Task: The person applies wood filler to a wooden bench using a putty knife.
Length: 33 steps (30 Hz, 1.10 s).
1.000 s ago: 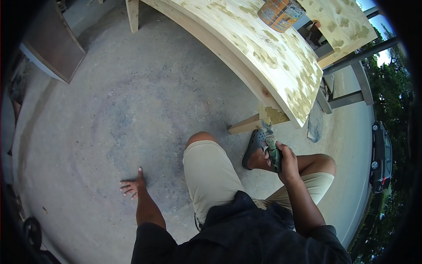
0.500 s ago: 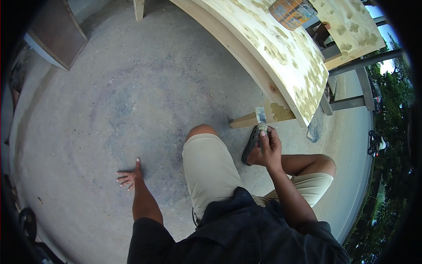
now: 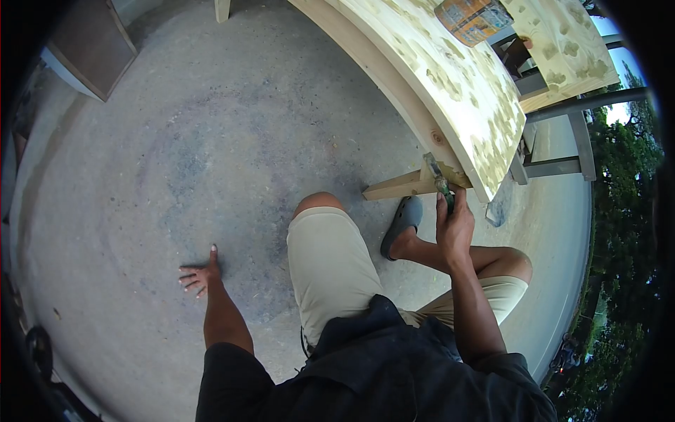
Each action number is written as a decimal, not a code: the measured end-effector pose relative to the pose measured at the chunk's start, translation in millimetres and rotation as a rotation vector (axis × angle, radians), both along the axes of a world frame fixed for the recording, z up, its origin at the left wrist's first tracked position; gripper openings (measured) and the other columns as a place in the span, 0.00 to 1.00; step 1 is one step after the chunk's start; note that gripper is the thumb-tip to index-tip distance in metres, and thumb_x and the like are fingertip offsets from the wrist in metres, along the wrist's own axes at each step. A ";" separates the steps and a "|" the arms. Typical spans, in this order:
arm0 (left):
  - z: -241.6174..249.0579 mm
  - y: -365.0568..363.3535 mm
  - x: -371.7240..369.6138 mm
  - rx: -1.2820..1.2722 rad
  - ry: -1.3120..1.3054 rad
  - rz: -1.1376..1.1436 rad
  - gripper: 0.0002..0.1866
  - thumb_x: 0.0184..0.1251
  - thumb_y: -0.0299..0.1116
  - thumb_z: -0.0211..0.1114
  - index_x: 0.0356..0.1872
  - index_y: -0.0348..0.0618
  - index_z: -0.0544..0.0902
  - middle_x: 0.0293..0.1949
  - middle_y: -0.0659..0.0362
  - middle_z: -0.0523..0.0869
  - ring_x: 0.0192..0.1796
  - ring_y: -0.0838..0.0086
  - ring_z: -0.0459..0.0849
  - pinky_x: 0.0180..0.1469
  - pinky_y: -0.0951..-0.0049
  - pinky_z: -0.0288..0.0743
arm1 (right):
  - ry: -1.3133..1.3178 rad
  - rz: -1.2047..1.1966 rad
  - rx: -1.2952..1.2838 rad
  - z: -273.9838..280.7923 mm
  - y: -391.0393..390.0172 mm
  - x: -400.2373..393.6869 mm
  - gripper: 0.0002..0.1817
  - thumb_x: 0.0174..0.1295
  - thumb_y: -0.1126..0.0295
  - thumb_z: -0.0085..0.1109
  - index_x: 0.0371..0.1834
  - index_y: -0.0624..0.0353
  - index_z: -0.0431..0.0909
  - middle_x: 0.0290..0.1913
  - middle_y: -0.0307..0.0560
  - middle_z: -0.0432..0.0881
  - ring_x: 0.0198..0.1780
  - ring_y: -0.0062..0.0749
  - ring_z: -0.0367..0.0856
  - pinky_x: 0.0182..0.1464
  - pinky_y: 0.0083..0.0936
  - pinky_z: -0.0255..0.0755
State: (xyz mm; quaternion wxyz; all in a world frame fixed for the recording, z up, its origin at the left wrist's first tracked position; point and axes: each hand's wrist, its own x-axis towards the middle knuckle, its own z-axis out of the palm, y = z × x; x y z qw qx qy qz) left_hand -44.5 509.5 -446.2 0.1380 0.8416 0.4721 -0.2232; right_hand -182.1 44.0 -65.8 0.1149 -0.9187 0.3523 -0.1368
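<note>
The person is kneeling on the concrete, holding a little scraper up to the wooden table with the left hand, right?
Not quite. The head view shows the right hand holding the scraper to the wooden table; the left hand is flat on the concrete.

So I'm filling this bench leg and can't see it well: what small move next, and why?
Probably draw the putty knife along the leg: the right hand has its blade at the joint under the patchy top, while the left hand braces on the floor.
</note>
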 end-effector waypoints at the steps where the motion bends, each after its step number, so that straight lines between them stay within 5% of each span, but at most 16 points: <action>1: -0.4 0.3 0.6 0.002 -0.001 -0.001 0.81 0.32 0.82 0.68 0.77 0.55 0.23 0.77 0.40 0.21 0.77 0.36 0.21 0.69 0.22 0.29 | -0.007 0.003 -0.056 -1.1 -1.4 -2.0 0.12 0.71 0.68 0.55 0.53 0.60 0.71 0.32 0.62 0.82 0.34 0.61 0.81 0.36 0.43 0.72; 5: 2.9 -0.7 -0.4 -0.013 -0.015 -0.007 0.81 0.33 0.82 0.68 0.77 0.54 0.24 0.77 0.39 0.21 0.77 0.36 0.21 0.69 0.22 0.29 | 0.001 0.001 -0.039 1.6 4.7 -11.1 0.12 0.71 0.68 0.55 0.53 0.60 0.71 0.31 0.62 0.82 0.33 0.60 0.82 0.36 0.43 0.73; 7: 2.8 0.4 -0.5 -0.012 -0.012 -0.005 0.81 0.33 0.82 0.68 0.77 0.54 0.24 0.77 0.38 0.21 0.77 0.36 0.20 0.69 0.22 0.29 | -0.012 -0.026 0.059 9.2 14.1 -8.0 0.13 0.70 0.67 0.55 0.53 0.59 0.70 0.38 0.68 0.82 0.40 0.69 0.81 0.39 0.52 0.72; 20: 4.4 0.0 2.2 0.021 0.020 -0.011 0.79 0.33 0.82 0.68 0.78 0.57 0.24 0.77 0.41 0.21 0.78 0.37 0.21 0.68 0.21 0.30 | 0.094 0.033 0.276 8.0 12.4 -84.5 0.14 0.68 0.69 0.56 0.52 0.60 0.69 0.36 0.64 0.82 0.39 0.64 0.82 0.39 0.45 0.74; 22: 3.3 -1.2 1.9 0.028 0.034 0.000 0.79 0.33 0.82 0.68 0.78 0.58 0.24 0.77 0.41 0.21 0.78 0.37 0.21 0.68 0.21 0.30 | 0.080 0.194 0.488 7.9 2.9 -97.5 0.12 0.66 0.71 0.57 0.51 0.61 0.70 0.36 0.60 0.82 0.40 0.57 0.83 0.42 0.39 0.75; 24: 4.9 -3.6 -3.8 0.003 -0.001 0.002 0.79 0.34 0.81 0.68 0.78 0.59 0.25 0.77 0.41 0.21 0.78 0.37 0.22 0.68 0.21 0.30 | 0.070 0.213 0.589 10.4 -2.8 -104.5 0.10 0.66 0.76 0.55 0.49 0.62 0.72 0.39 0.53 0.82 0.40 0.40 0.83 0.45 0.32 0.74; 30: -5.2 1.4 -1.5 0.033 -0.012 0.010 0.77 0.34 0.81 0.68 0.78 0.62 0.26 0.78 0.44 0.22 0.78 0.38 0.22 0.68 0.21 0.30 | 0.210 0.143 0.882 27.8 -20.5 -94.7 0.15 0.66 0.74 0.58 0.56 0.61 0.73 0.39 0.50 0.82 0.40 0.35 0.83 0.44 0.29 0.74; 33: -2.3 0.4 -0.5 0.042 0.002 0.009 0.76 0.35 0.81 0.68 0.78 0.63 0.27 0.79 0.45 0.23 0.79 0.39 0.23 0.69 0.22 0.31 | 0.179 0.334 0.813 24.2 -29.3 -90.3 0.17 0.66 0.71 0.62 0.57 0.60 0.74 0.40 0.49 0.83 0.39 0.35 0.83 0.44 0.29 0.75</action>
